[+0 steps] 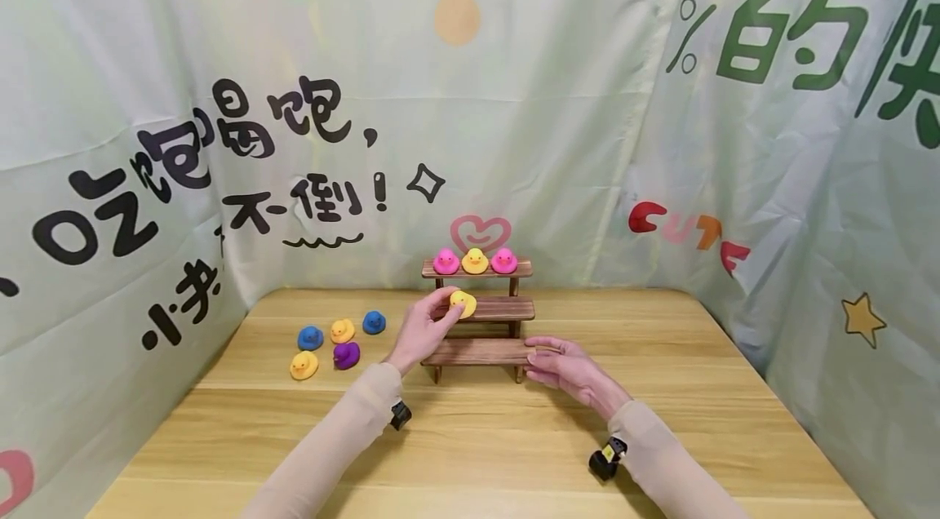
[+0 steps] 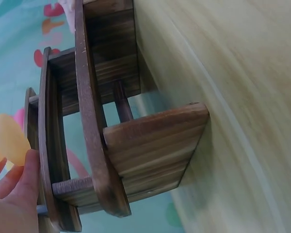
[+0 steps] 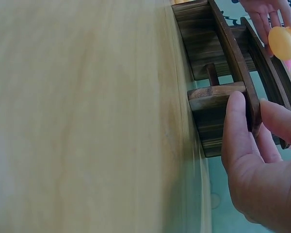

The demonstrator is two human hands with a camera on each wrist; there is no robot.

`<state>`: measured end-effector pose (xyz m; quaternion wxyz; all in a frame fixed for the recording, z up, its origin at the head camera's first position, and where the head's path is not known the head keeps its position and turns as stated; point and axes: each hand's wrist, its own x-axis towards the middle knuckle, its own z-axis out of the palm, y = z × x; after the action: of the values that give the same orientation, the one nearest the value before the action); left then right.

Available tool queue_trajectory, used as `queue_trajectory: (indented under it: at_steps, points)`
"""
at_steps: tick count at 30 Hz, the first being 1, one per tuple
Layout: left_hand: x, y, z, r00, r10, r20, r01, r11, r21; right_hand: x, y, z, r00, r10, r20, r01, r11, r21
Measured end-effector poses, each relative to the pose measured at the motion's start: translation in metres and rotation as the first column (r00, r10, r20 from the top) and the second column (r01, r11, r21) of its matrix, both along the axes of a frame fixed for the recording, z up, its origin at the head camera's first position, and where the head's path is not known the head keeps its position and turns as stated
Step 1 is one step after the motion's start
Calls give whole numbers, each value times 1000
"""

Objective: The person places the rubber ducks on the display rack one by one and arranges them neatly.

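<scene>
A small three-tier wooden display stand (image 1: 477, 351) stands on the table. My left hand (image 1: 424, 331) pinches a yellow rubber duck (image 1: 463, 304) between thumb and fingers, at the left part of the middle tier (image 1: 507, 308). In the left wrist view that duck (image 2: 10, 138) shows beside the upper tiers. My right hand (image 1: 569, 372) grips the right end of the lowest tier, the thumb on one face of the board and fingers at the other in the right wrist view. Along the top tier sit a pink duck (image 1: 445, 261), a yellow duck (image 1: 475, 261) and another pink duck (image 1: 504, 261).
Left of the stand, several ducks lie loosely grouped on the wooden table (image 1: 470, 445): blue ducks (image 1: 310, 338), yellow ducks (image 1: 303, 365) and a purple duck (image 1: 347, 355). A printed cloth (image 1: 529, 135) hangs behind the table and along both sides.
</scene>
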<state>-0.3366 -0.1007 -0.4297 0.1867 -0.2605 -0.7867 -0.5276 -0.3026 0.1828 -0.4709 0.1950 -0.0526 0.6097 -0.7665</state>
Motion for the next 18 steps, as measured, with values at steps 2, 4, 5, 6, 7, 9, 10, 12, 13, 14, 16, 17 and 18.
queue_trajectory:
  at_steps: [2, 4, 5, 6, 7, 9, 10, 12, 13, 14, 16, 17, 18]
  points:
    - [0, 3, 0, 1000, 2, -3, -2, 1000, -22, 0, -1, 0, 1000, 3, 0, -3, 1000, 0]
    - [-1, 5, 0, 1000, -9, 8, 9, 999, -38, 0, -1, 0, 1000, 4, 1, -4, 1000, 0]
    - [-1, 6, 0, 1000, -14, 15, 15, 999, -49, 0, -1, 0, 1000, 4, 0, -4, 1000, 0]
    - [-2, 8, 0, 1000, -22, 22, 23, 998, -54, 0, -1, 0, 1000, 4, 1, -4, 1000, 0]
    - [-2, 9, 0, 999, -33, 30, 34, 998, -57, 0, -1, 0, 1000, 5, 1, -5, 1000, -1]
    - [-3, 10, 1, 998, -57, 41, 59, 997, -57, -1, -1, 0, 1000, 6, 1, -6, 1000, 0]
    - [-3, 11, 1, 996, -73, 42, 76, 995, -58, -1, -1, 0, 1000, 6, 1, -6, 1000, 1]
    - [-4, 13, 1, 995, -95, 41, 97, 993, -63, -1, -1, 0, 1000, 5, 2, -5, 1000, 3]
    - [-4, 14, 2, 994, -107, 40, 109, 992, -68, -1, -1, 0, 1000, 4, 3, -4, 1000, 4]
    - [-5, 15, 2, 993, -115, 40, 118, 990, -77, -1, -1, -1, 1000, 3, 2, -3, 1000, 5]
    - [-6, 17, 3, 991, -130, 44, 134, 986, -96, -1, 0, -1, 1000, 0, 3, 0, 1000, 4]
    - [-7, 18, 3, 991, -126, 48, 130, 986, -108, -1, 0, -1, 1000, 0, 3, 0, 1000, 4]
    - [-7, 19, 4, 991, -120, 53, 126, 985, -118, -1, 0, -1, 1000, 0, 3, 0, 1000, 4]
